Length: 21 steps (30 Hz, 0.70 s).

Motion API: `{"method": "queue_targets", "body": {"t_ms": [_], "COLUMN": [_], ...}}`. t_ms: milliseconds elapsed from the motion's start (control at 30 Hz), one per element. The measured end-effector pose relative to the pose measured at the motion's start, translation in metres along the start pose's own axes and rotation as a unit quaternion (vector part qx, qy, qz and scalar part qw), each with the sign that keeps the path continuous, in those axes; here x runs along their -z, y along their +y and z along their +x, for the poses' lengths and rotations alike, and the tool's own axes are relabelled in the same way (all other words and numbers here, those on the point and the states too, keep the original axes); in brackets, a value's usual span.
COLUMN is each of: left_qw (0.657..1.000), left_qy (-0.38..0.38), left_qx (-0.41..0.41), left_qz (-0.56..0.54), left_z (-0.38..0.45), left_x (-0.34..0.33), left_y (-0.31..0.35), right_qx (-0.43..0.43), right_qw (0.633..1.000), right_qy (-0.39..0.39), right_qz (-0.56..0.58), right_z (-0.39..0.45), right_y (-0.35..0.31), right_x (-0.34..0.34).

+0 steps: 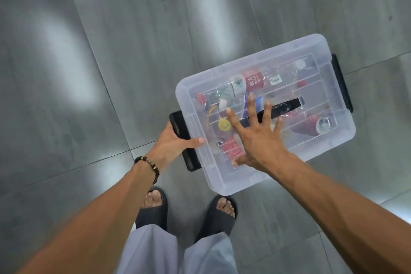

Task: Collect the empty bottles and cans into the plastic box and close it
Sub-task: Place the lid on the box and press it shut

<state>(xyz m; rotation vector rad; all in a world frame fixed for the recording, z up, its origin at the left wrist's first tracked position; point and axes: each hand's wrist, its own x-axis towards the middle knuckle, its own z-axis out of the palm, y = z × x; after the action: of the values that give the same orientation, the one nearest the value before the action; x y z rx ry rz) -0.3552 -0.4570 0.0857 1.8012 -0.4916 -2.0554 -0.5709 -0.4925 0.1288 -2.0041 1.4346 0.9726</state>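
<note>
Standing on a grey tiled floor (89, 29), dark grout lines crossing it; pale blurred light reflections lie on the tiles at far left and upper middle. Head view, looking straight down.

Left forearm enters from the lower left edge; beaded bracelet (148, 163) at the wrist. Left hand (172, 142) grips the black latch (182, 138) on the near-left end of the plastic box (224, 181), fingers curled under the latch, thumb lying along the box edge.

Box sits on the floor right of centre, turned diagonally to the grout lines. Clear lid (244, 60) is on top. Through it: bottles and cans (253, 81) lying on their sides, red and blue labels, a yellow cap. Black carry handle (287, 107) runs along the lid centre.

Right hand (260, 138) lies flat above the lid, fingers straight and spread, holding nothing; fingertips reach over the handle. Cannot tell whether the palm presses the lid.

Second black latch (343, 83) at the far-right end of the box.

Below the box: two feet in dark slides (214, 216), grey trouser legs (155, 251).
</note>
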Motion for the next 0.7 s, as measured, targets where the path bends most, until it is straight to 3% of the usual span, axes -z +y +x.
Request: {"method": "queue_targets", "body": {"t_ms": [467,700], "left_qw": [0.99,0.958], "left_qy": [0.114,0.217], "left_qx": [-0.051,-0.073], "left_qz": [0.069,0.17], "left_z": [-0.017,-0.021], "left_x": [-0.024,-0.055], "left_y": [-0.009,-0.008], "right_qx": [0.042,0.04], "right_qw": [0.998,0.998], "right_qy": [0.016,0.03], "right_qz": [-0.039,-0.027], "right_z": [0.004,0.012], "right_y": [-0.009,-0.013], "right_x": [-0.007,-0.019]}}
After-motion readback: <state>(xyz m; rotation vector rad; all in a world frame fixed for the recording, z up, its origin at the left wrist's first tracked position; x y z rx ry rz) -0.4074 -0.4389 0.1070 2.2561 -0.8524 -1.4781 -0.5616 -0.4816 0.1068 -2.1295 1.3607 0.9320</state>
